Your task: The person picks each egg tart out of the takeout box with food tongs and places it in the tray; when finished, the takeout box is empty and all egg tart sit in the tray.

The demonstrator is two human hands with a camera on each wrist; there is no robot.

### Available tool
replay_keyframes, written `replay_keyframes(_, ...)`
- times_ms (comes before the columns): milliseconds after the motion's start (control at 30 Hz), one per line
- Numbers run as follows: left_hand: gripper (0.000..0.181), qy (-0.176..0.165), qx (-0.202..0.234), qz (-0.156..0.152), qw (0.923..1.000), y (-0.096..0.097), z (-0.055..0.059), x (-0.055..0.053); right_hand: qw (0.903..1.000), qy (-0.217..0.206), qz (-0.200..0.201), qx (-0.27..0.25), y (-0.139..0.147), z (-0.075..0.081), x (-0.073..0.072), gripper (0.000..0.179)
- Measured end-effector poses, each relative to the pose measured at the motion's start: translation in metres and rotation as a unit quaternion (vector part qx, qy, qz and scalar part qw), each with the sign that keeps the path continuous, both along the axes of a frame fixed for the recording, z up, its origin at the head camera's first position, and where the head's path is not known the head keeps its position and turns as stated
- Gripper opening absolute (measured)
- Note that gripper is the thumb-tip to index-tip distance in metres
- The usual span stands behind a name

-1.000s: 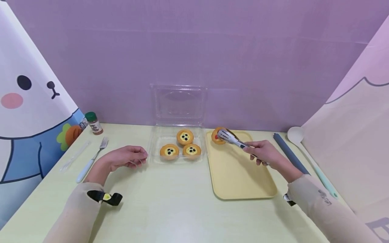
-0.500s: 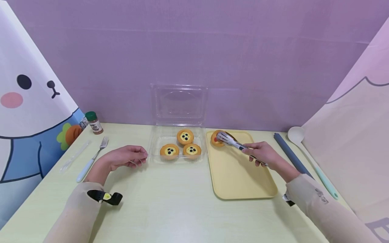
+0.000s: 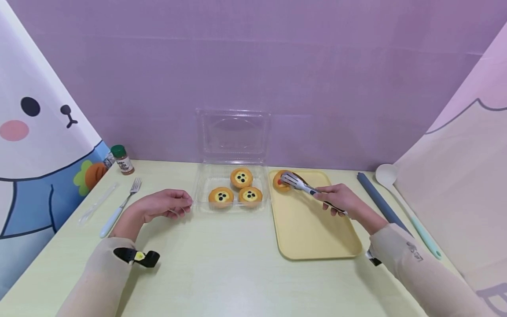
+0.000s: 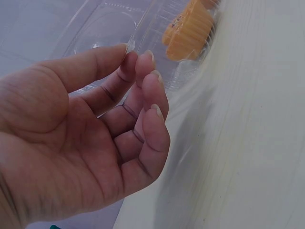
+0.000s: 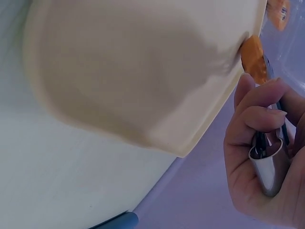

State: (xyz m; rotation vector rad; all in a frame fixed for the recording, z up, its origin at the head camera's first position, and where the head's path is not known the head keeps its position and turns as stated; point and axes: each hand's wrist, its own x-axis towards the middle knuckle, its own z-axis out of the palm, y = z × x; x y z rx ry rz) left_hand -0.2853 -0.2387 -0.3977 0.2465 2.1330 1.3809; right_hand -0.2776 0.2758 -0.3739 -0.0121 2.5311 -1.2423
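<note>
My right hand point(image 3: 336, 198) grips a pair of metal tongs point(image 3: 298, 182) by the handle. The tongs' slotted end clasps an egg tart point(image 3: 278, 181) with a red topping, over the far left corner of the yellow tray point(image 3: 313, 233). In the right wrist view the tart point(image 5: 254, 59) is tilted beside the tray's rim. My left hand point(image 3: 164, 206) hovers with loosely curled fingers beside the left edge of the clear plastic box point(image 3: 200, 189), nothing visible in its grasp. Inside that box sit three tarts point(image 3: 241, 178) with dark berries.
The box's lid point(image 3: 233, 138) stands raised at the back. On the left are a fork point(image 3: 119, 211), a wrapped clear utensil point(image 3: 97, 204) and a green-capped jar point(image 3: 123, 161). A dark blue rod point(image 3: 380, 200) and a long ladle point(image 3: 408, 211) lie right of the tray.
My right hand has shifted slightly left with the tongs, taking the red-topped tart a little left and toward me. My left hand has stayed put.
</note>
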Motion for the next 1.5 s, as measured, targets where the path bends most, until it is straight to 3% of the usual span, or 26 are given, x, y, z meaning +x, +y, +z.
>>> replay_keyframes(233,0.031,0.001,0.0,0.002,1.0,-0.001,0.0,0.001,0.9997,0.003,0.012,0.02,0.001,0.002,-0.005,0.059)
replay_keyframes(533,0.032,0.006,0.002,-0.007,1.0,-0.001,0.001,0.0,0.9875,0.059,0.044,0.14,0.01,0.007,-0.01,0.064)
replay_keyframes(700,0.032,0.005,0.002,-0.004,1.0,-0.001,0.001,0.0,0.9809,0.066,0.051,0.176,0.01,0.012,-0.009,0.069)
replay_keyframes(1133,0.03,0.003,0.001,-0.004,1.0,-0.001,0.0,0.001,0.9823,0.047,0.068,0.168,0.005,0.014,-0.01,0.068)
replay_keyframes(1500,0.03,0.002,0.0,-0.002,1.0,-0.001,0.0,0.001,0.9749,0.073,0.071,0.198,0.001,0.011,-0.015,0.071)
